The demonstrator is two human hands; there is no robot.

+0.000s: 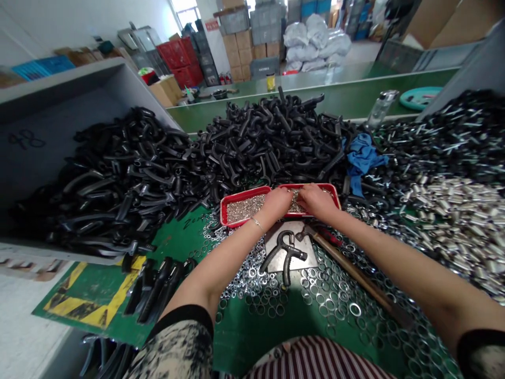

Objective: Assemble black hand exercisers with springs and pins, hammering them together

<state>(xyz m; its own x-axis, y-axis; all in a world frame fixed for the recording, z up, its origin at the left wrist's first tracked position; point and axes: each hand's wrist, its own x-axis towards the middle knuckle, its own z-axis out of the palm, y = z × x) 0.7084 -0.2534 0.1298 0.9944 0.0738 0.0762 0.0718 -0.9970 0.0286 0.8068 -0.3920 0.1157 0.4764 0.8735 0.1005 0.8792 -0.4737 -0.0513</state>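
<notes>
My left hand (278,202) is over the inner ends of two red trays, its fingers bent together at the edge of the right red tray (336,196). Close beside it, my right hand (315,201) reaches into that same tray with curled fingertips among small metal parts (294,204). Whatever either hand pinches is too small to make out. The left red tray (224,210) also holds small shiny parts. Below the hands, a black hand grip strengthener (287,252) with a spring lies on a metal plate (311,258). A wooden-handled hammer (347,266) lies to its right.
Black handles (268,137) are heaped behind the trays and spill from a grey bin (94,100) at left. Metal rings (327,300) and washers (248,276) cover the green table (236,337). Silver cylinders (461,216), a blue cloth (363,155) and a clear bottle (382,109) are at right.
</notes>
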